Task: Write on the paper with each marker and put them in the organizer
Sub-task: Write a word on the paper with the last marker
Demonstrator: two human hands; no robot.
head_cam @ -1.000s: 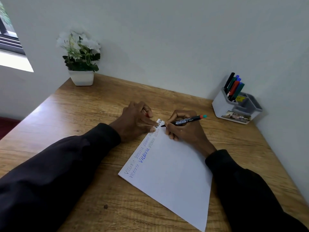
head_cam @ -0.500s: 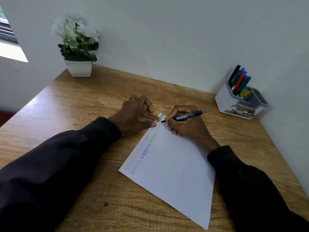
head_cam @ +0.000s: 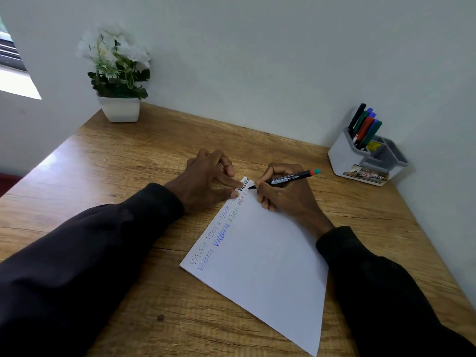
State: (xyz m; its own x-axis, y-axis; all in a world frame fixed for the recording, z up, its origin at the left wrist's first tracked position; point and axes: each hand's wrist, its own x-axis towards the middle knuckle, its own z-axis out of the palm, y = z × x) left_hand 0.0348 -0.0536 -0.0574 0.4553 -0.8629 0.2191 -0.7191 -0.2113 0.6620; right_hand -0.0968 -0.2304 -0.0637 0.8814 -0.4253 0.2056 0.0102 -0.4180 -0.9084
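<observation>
A white sheet of paper (head_cam: 268,258) lies slanted on the wooden desk, with the same word written several times in different colours along its upper left edge. My right hand (head_cam: 286,194) grips a black marker (head_cam: 288,179) with a red and teal end, its tip touching the paper's far corner beside bold black lettering. My left hand (head_cam: 208,179) presses that corner down with its fingertips and holds something small and red between the fingers, probably a cap. A white and grey organizer (head_cam: 365,161) at the back right holds several markers (head_cam: 364,127) upright.
A white pot of white flowers (head_cam: 119,81) stands at the desk's back left corner. Walls close the desk (head_cam: 128,181) in at the back and right. A bright window opening shows at far left.
The marker tip has crept along the far corner, adding to the black word. The view shifted slightly; both hands stay at the paper's corner.
</observation>
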